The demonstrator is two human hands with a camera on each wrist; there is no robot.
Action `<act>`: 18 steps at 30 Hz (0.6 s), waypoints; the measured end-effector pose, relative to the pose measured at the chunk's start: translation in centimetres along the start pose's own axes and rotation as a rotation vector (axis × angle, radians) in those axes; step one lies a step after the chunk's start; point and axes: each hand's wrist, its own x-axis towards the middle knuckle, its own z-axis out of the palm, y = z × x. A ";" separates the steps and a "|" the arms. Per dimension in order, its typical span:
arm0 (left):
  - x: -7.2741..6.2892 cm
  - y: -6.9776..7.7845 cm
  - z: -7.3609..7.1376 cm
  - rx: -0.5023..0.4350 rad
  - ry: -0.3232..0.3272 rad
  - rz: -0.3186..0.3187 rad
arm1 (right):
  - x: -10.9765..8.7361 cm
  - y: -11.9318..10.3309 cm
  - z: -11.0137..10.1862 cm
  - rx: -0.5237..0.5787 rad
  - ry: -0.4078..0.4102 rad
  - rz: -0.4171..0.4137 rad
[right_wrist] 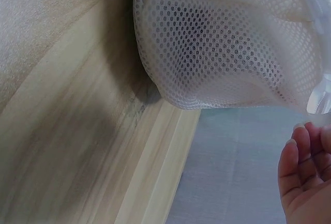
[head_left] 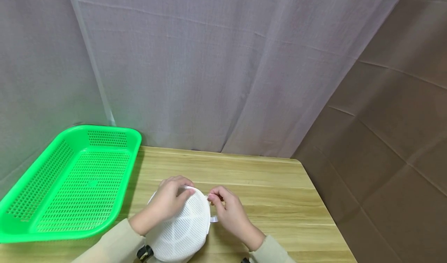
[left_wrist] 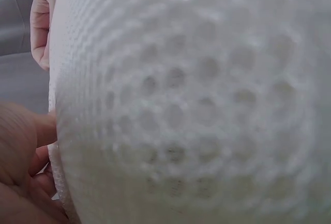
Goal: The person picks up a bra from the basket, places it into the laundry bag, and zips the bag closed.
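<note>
A round white mesh laundry bag [head_left: 181, 232] stands on the wooden table between my hands, its flat circular face toward the head camera. My left hand [head_left: 169, 201] grips its upper left rim, thumb lying on the mesh face. At the right edge my right hand [head_left: 228, 212] pinches the small zipper pull between thumb and fingers; the fingertips mostly hide it. Just below them a pale loop tab [head_left: 214, 219] sticks out from the rim. The bag's mesh [left_wrist: 181, 105] fills most of the left wrist view. In the right wrist view, its side [right_wrist: 222, 53] bulges outward.
A large green perforated plastic basket [head_left: 92, 183] stands on the left of the wooden table [head_left: 279, 205]. Grey curtain cloth [head_left: 181, 69] hangs behind the table, and brown cloth [head_left: 391, 119] runs along the right side.
</note>
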 end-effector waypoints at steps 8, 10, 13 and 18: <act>-0.1 -0.5 0.1 -0.031 0.016 -0.058 | -0.1 0.0 0.0 0.015 -0.016 0.009; -0.1 -0.6 0.1 -0.052 0.019 -0.087 | -0.1 0.1 0.0 0.014 -0.013 0.007; -0.1 -0.8 0.1 -0.081 0.030 -0.124 | -0.2 0.3 0.1 0.006 -0.007 -0.011; 0.0 -1.1 0.0 -0.106 0.035 -0.140 | -0.1 0.5 0.1 -0.008 0.002 -0.042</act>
